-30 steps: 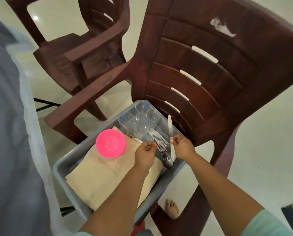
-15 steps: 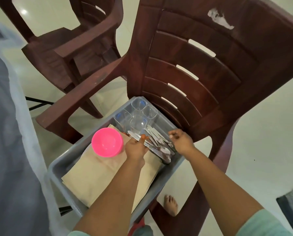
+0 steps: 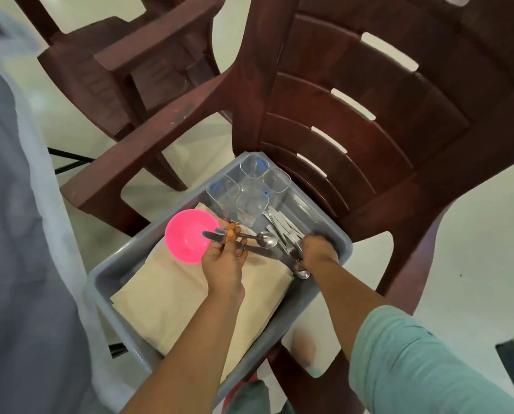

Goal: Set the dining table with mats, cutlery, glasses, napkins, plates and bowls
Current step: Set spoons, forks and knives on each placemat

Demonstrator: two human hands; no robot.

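Gathering cutlery from the tub on the chair; left hand holds a knife and spoon; right hand reaches into the loose cutlery at the tub's right edge, its grip hidden; next, pick another piece.

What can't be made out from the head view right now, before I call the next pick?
- Right hand: fingertips blurred by motion among the loose steel cutlery pile; whether it grips a piece is unclear.
- Beige folded mats: count hidden, stacked and partly under the left forearm.
- Left hand: holds a steel spoon and knife; other pieces hidden by the fingers.
- Grey plastic tub: near corner hidden by the arms.
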